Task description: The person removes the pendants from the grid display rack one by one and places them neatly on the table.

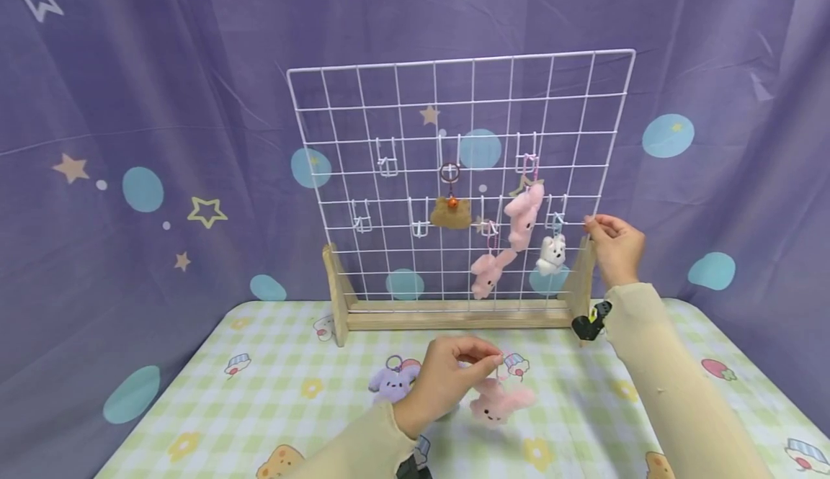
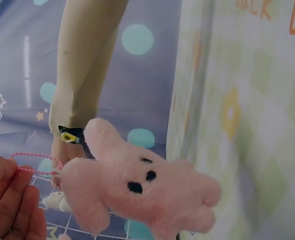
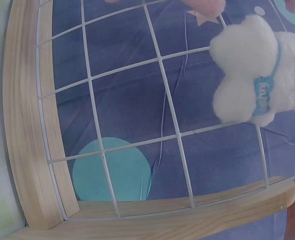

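Note:
My left hand (image 1: 447, 374) pinches the pink bead chain (image 2: 35, 155) of a pink plush bunny keychain (image 1: 496, 401). The bunny dangles just above the tablecloth; the left wrist view shows its dark eyes and nose up close. At the right side of a white wire grid rack (image 1: 473, 60), my right hand (image 1: 617, 248) pinches the edge wire. Beside that hand a white plush bear keychain (image 1: 552, 256) with a blue bow hangs on a hook. Two more pink bunny keychains, the upper one (image 1: 524, 214) and the lower one (image 1: 488, 275), hang left of it.
A brown plush keychain (image 1: 451, 214) hangs mid-rack. Bare hooks include the upper left one (image 1: 387, 168). A wooden base (image 1: 454, 319) carries the rack on the checked tablecloth (image 1: 259, 392). Partly behind my left hand lies a purple plush keychain (image 1: 391, 384).

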`<action>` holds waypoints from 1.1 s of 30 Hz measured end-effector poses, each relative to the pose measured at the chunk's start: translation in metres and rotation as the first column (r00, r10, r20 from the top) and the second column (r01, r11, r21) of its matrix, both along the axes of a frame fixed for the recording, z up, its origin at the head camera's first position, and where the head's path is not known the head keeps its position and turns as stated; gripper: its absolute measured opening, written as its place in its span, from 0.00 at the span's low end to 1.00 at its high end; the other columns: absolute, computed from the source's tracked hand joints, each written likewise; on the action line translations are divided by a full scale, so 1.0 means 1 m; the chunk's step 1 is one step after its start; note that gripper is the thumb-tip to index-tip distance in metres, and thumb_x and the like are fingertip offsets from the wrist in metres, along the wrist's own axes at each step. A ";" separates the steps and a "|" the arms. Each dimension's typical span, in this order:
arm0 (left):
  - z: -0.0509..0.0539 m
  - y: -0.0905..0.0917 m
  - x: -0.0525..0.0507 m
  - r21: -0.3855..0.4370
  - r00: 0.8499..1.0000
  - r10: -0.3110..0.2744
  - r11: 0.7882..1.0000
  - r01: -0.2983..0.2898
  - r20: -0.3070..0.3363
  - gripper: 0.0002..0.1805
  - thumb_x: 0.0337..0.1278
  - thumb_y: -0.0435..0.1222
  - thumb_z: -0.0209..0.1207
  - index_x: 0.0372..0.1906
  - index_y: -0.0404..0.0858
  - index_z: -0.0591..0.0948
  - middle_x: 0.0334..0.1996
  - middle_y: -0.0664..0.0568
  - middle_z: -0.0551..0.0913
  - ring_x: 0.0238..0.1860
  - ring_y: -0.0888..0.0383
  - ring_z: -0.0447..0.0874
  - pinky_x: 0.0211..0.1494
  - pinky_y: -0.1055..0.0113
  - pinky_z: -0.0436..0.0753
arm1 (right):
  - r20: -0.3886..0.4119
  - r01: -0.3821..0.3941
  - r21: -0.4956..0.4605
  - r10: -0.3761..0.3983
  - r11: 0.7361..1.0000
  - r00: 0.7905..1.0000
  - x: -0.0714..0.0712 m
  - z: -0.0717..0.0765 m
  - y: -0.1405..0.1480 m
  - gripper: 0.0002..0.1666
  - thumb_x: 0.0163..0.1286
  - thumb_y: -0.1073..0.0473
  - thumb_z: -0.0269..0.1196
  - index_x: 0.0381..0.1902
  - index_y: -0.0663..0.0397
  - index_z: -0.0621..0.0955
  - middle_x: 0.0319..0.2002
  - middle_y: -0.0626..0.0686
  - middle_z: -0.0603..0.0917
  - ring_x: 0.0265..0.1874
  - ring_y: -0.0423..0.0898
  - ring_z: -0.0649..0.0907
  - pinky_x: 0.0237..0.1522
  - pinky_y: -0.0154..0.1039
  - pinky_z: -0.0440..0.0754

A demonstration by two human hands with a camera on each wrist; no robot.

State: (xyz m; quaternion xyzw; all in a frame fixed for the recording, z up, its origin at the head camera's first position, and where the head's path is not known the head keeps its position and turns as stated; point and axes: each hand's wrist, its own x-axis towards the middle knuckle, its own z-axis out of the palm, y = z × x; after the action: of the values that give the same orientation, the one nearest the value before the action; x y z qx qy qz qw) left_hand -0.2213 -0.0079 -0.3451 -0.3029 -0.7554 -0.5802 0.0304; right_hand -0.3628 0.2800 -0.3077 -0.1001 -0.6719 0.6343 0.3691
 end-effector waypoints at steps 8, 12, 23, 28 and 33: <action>-0.029 0.009 -0.017 0.007 1.000 0.001 1.000 -0.001 -0.005 0.05 0.54 0.31 0.63 0.33 0.33 0.85 0.30 0.44 0.87 0.28 0.69 0.79 0.34 0.73 0.79 | -0.004 -0.009 -0.013 0.009 1.000 1.000 0.001 0.001 0.000 0.05 0.61 0.60 0.66 0.28 0.49 0.80 0.17 0.29 0.79 0.24 0.31 0.81 0.26 0.20 0.73; -0.034 0.010 -0.022 0.006 1.000 -0.002 1.000 0.002 0.008 0.04 0.54 0.32 0.63 0.34 0.35 0.86 0.30 0.45 0.87 0.27 0.68 0.79 0.34 0.74 0.79 | -0.006 -0.017 -0.026 0.017 1.000 1.000 0.001 0.001 0.000 0.04 0.61 0.60 0.66 0.30 0.52 0.81 0.16 0.30 0.80 0.23 0.30 0.81 0.25 0.20 0.73; -0.042 0.004 -0.036 -0.012 1.000 0.017 1.000 -0.017 -0.005 0.07 0.55 0.38 0.64 0.34 0.37 0.86 0.32 0.51 0.87 0.27 0.67 0.80 0.34 0.73 0.80 | -0.012 -0.010 -0.015 0.010 1.000 1.000 0.003 0.002 -0.001 0.06 0.62 0.59 0.66 0.32 0.56 0.82 0.17 0.30 0.80 0.24 0.31 0.81 0.26 0.21 0.73; -0.043 0.003 -0.041 -0.006 1.000 0.010 1.000 -0.010 0.013 0.07 0.55 0.37 0.64 0.34 0.37 0.86 0.31 0.49 0.87 0.28 0.59 0.82 0.32 0.73 0.80 | -0.006 -0.002 0.001 0.002 1.000 1.000 0.003 0.001 -0.002 0.05 0.62 0.58 0.66 0.30 0.53 0.81 0.17 0.29 0.79 0.24 0.31 0.80 0.26 0.21 0.73; -0.044 0.003 -0.047 0.001 1.000 0.013 1.000 -0.013 0.026 0.07 0.55 0.35 0.63 0.34 0.35 0.85 0.31 0.47 0.87 0.25 0.65 0.79 0.31 0.74 0.79 | -0.002 -0.012 -0.008 0.012 1.000 1.000 0.002 0.001 -0.001 0.05 0.62 0.59 0.66 0.30 0.53 0.80 0.17 0.29 0.80 0.24 0.31 0.81 0.26 0.20 0.73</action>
State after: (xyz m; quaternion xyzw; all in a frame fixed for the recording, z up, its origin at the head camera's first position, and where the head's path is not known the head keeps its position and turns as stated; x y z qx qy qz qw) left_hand -0.2680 -0.0045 -0.3889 -0.2903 -0.7573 -0.5845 0.0244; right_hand -0.3610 0.2790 -0.3066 -0.0972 -0.6695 0.6393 0.3655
